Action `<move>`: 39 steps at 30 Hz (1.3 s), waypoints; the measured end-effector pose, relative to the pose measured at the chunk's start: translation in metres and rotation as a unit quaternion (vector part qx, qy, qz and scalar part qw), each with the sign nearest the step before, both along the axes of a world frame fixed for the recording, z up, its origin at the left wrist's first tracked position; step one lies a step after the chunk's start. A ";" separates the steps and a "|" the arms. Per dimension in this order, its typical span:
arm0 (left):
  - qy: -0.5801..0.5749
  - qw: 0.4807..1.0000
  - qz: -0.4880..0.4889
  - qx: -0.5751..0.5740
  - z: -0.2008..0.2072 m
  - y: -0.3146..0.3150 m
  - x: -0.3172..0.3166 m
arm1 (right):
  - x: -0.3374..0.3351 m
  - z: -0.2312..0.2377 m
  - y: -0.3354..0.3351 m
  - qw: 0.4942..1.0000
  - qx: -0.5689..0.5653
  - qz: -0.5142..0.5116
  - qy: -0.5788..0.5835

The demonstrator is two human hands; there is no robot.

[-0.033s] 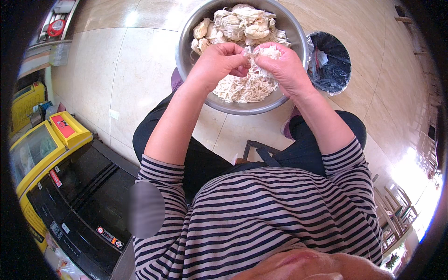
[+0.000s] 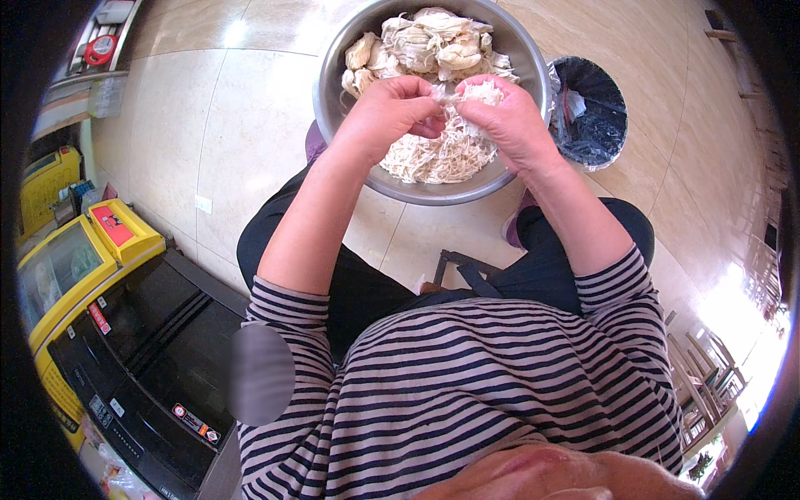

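Note:
A wide steel basin (image 2: 442, 198) sits in front of me, between my knees. Pale chunks of what looks like cooked chicken (image 2: 437, 40) are piled in its far half. A heap of shredded chicken (image 2: 443, 157) lies in the near half. Above the heap, my right hand (image 2: 510, 122) is closed around a bunch of pale shreds (image 2: 483, 94). My left hand (image 2: 393, 111) is beside it, thumb and fingers pinched together at the edge of that meat. Fine strands show between the two hands. The left fingertips are partly hidden.
A bin (image 2: 593, 112) lined with a black bag stands on the tiled floor, against the basin's right side. To my left is a black-topped chest freezer (image 2: 150, 350) with a yellow frame. Wooden chairs (image 2: 704, 375) stand far to the right.
The strands between my hands have shifted slightly. Both hands stay in nearly the same place over the basin.

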State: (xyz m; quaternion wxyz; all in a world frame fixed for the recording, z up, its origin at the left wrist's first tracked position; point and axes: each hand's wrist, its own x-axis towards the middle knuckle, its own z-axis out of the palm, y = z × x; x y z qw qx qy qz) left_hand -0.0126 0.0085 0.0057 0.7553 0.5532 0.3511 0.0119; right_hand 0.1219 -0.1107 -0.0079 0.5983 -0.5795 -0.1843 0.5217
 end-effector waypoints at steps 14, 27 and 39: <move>0.016 0.996 -0.051 0.077 -0.008 -0.003 0.002 | -0.001 -0.011 -0.001 0.985 -0.017 0.047 -0.163; 0.025 0.997 0.007 0.068 -0.004 0.002 0.001 | 0.001 -0.011 0.001 0.982 -0.086 0.045 -0.159; -0.039 0.997 0.045 0.053 -0.014 0.007 -0.003 | -0.001 -0.013 0.000 0.993 -0.060 0.039 -0.095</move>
